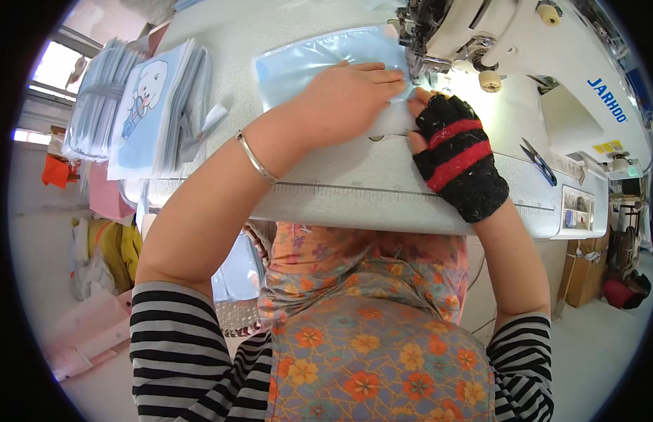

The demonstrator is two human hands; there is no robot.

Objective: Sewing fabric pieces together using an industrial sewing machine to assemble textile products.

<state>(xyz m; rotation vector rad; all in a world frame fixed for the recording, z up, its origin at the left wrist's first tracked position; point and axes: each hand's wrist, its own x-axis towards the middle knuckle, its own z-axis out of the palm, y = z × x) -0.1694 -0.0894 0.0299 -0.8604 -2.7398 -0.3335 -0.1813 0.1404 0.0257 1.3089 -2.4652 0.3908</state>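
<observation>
A light blue plastic-covered sheet (298, 63) lies on the sewing machine's table, its right end by the machine's needle and presser area (419, 60). My left hand (347, 98) rests flat on it, fingers stretched toward the right edge. A black and red fingerless glove covers my right hand (453, 144), which lies palm down just in front of the needle area. Its bare fingertips touch the sheet's right corner, and the thumb stands apart from them. The underside of both hands is hidden.
At the left stand a stack of clear-wrapped pouches (98, 98) and a blue pile with a printed cartoon animal (147, 105). Black thread snips (540, 162) lie right of my glove. A ruler strip (354, 191) runs along the table's front, and the white machine arm (587, 77) overhangs the right.
</observation>
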